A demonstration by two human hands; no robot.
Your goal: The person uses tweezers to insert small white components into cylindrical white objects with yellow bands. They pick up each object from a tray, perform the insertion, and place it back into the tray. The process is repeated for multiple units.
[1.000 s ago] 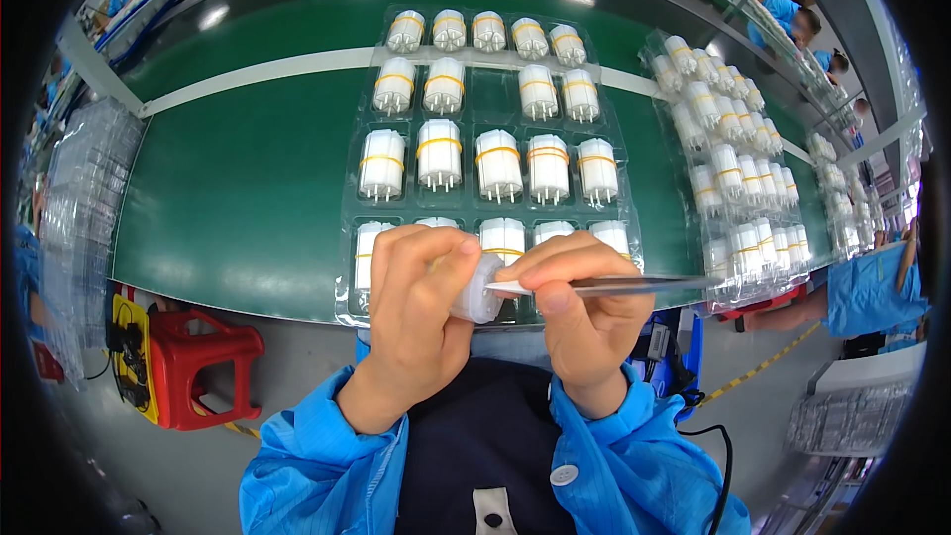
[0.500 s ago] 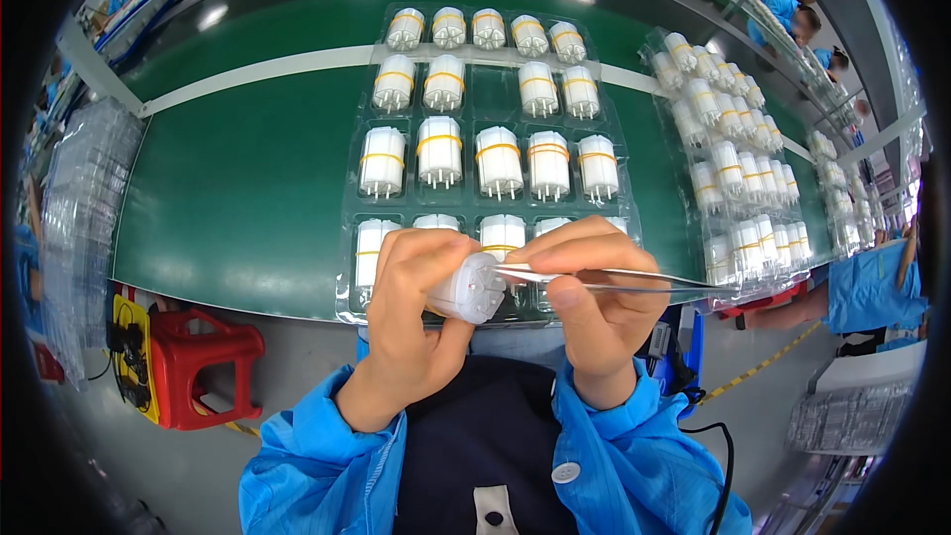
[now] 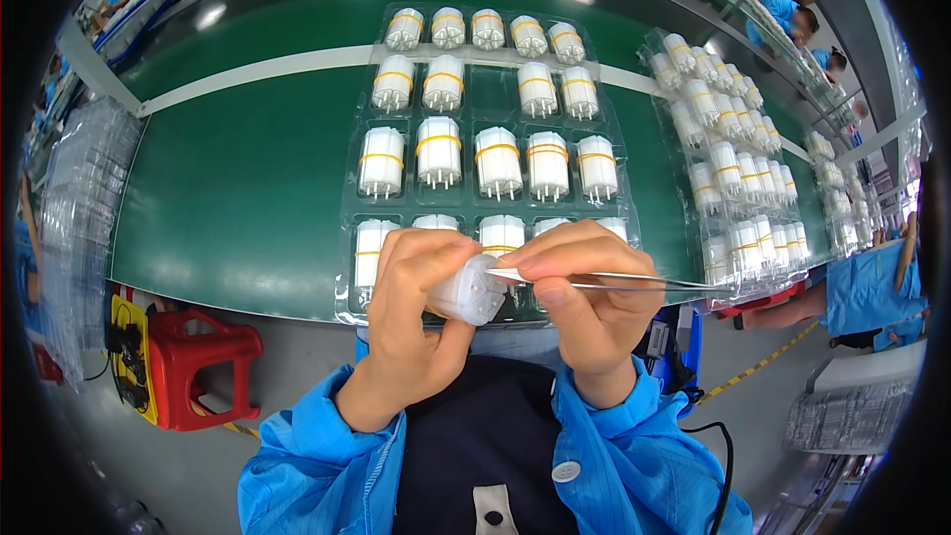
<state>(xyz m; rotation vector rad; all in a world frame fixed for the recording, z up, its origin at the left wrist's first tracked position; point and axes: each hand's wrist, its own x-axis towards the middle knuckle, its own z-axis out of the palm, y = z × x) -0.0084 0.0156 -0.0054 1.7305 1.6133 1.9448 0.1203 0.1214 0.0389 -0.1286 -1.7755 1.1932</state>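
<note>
My left hand (image 3: 411, 322) grips a small white cylindrical plastic part (image 3: 471, 292) with its end face turned toward me. My right hand (image 3: 584, 312) pinches a pair of metal tweezers (image 3: 634, 283) whose tips touch that end face. Both hands hover over the near edge of a clear plastic tray (image 3: 347, 238) on the green table. The tray holds several rows of the same white parts with yellow bands (image 3: 498, 160), standing with pins down. My hands hide part of the nearest row.
A second clear tray (image 3: 738, 178) full of white parts lies to the right. A stack of clear empty trays (image 3: 74, 208) stands at the left. A red stool (image 3: 193, 367) sits below the table's edge. Another person's blue sleeve (image 3: 862, 292) shows at the right.
The hands have stayed close together over the tray's near edge; the white part has turned slightly in my left hand and the tweezers remain at its end face.
</note>
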